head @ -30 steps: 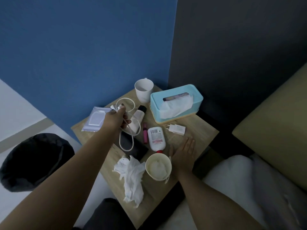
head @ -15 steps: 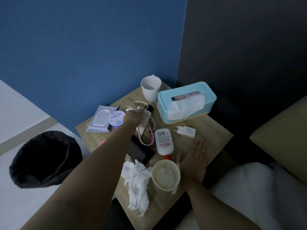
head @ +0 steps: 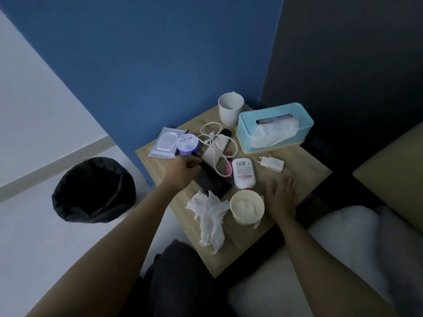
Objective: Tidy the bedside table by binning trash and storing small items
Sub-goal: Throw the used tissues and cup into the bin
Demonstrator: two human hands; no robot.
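Note:
On the wooden bedside table lie a white cable, a beige tube, a pink marker, a white lotion bottle, a white charger plug, a flat black device, a crumpled tissue and a paper cup. My left hand hovers at the black device's far end with curled fingers; a grip is not visible. Beside the cup, my right hand rests flat on the table.
A wipes packet and a purple jar sit at the table's left edge. At the back stand a white mug and a teal tissue box. A black-lined bin is on the floor to the left; bedding lies at the right.
My left hand has let go of the white cable, which now lies on the table, and has drawn back to the black device. The right hand has stayed flat.

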